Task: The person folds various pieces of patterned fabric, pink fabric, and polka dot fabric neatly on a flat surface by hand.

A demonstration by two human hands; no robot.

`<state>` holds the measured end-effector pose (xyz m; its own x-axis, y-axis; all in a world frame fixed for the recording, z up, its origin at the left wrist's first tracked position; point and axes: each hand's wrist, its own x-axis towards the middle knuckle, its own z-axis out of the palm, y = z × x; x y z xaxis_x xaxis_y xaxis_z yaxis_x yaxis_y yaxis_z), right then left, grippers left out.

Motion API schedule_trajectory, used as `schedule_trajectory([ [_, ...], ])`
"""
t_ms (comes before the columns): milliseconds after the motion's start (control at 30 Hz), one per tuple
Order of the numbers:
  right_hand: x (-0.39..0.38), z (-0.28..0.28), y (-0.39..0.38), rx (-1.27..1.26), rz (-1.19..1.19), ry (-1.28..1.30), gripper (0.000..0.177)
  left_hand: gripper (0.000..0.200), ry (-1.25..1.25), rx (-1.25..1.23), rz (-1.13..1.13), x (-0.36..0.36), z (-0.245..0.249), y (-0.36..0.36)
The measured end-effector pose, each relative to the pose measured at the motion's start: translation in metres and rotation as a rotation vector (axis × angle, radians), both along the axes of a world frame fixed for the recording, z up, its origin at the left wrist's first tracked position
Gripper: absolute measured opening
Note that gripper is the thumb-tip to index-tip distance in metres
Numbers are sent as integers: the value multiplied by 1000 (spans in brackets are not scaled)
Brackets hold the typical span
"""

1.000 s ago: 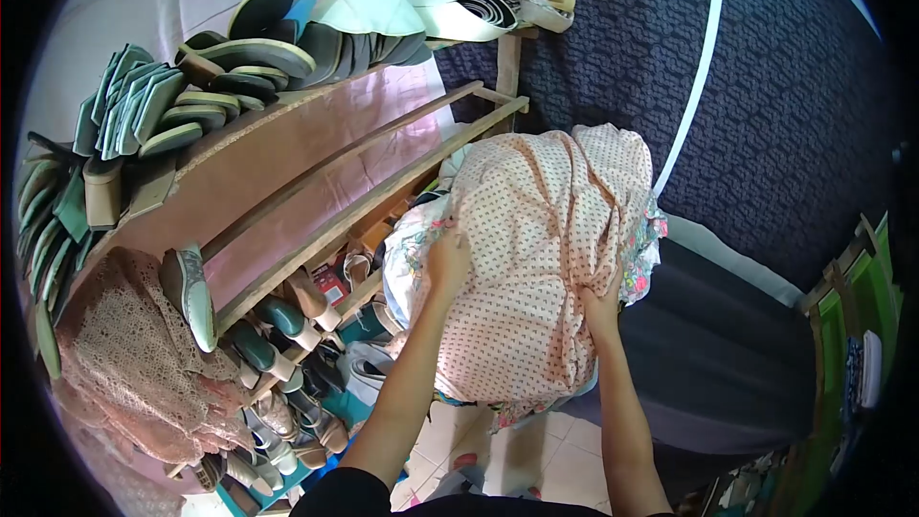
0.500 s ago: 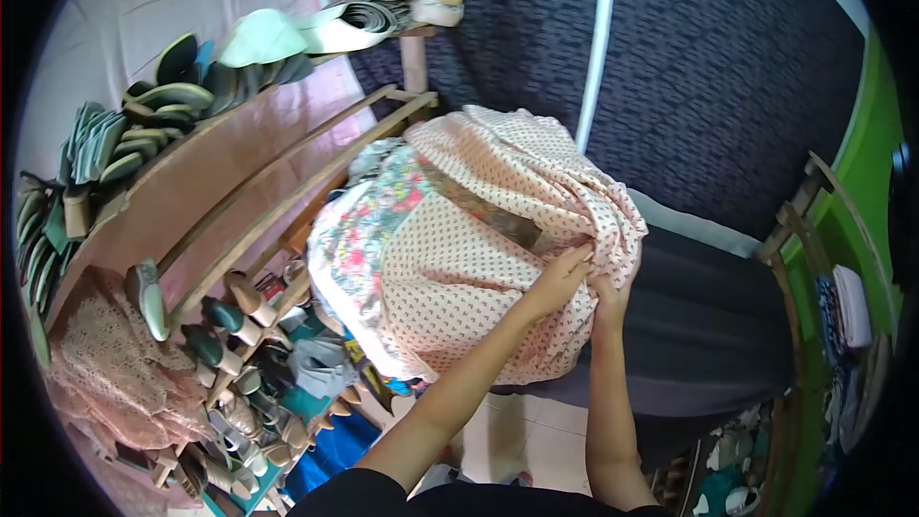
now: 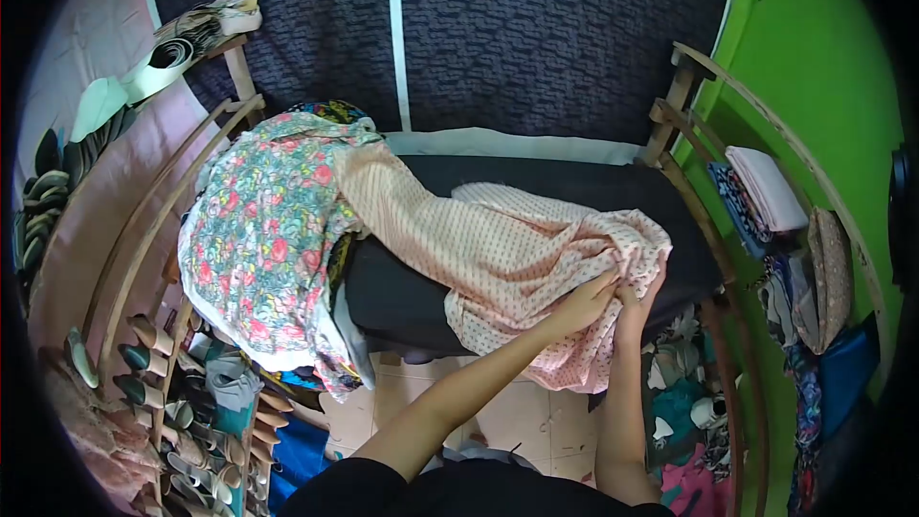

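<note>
A pale pink cloth with small dark prints (image 3: 498,244) stretches over the black-covered table (image 3: 536,174). Both hands grip its bunched right end, close together. My left hand (image 3: 591,304) is closed on the gathered folds, its fingertips partly sunk in them. Just to the right, my right hand (image 3: 632,311) is closed on the same bunch, with some fingers hidden by fabric. The cloth's far left end lies against a heap of floral fabric (image 3: 263,239) with pink flowers on a greenish ground.
Wooden racks at left hold shoes (image 3: 144,364) and stacked soles (image 3: 43,201). A rolled white strip (image 3: 168,57) lies on the upper left shelf. Folded cloths (image 3: 766,187) hang on the right-hand wooden rail (image 3: 785,129). A dark patterned curtain (image 3: 565,38) covers the back.
The view has turned right. My hands have pulled the pink cloth rightward off the floral heap, so it now trails across the black table and more of the floral fabric shows.
</note>
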<state>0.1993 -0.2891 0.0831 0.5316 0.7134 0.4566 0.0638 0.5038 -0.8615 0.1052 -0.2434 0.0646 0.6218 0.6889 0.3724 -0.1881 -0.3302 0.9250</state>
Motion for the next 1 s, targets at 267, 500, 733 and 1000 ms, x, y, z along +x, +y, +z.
schedule_trajectory([
  [267, 55, -56, 35, -359, 62, -51, 64, 34, 155, -175, 443, -89, -54, -21],
  [500, 39, -67, 106, -498, -31, -403, 106, 33, 107, 78, 1335, -180, -52, 18],
  [733, -22, -103, 129, -572, 316, -374, 92, 54, 236, -6, 1114, -163, -71, 57],
  [1000, -47, -66, 5, -502, 882, -130, 71, 49, 356, -13, 627, -108, -130, 19],
])
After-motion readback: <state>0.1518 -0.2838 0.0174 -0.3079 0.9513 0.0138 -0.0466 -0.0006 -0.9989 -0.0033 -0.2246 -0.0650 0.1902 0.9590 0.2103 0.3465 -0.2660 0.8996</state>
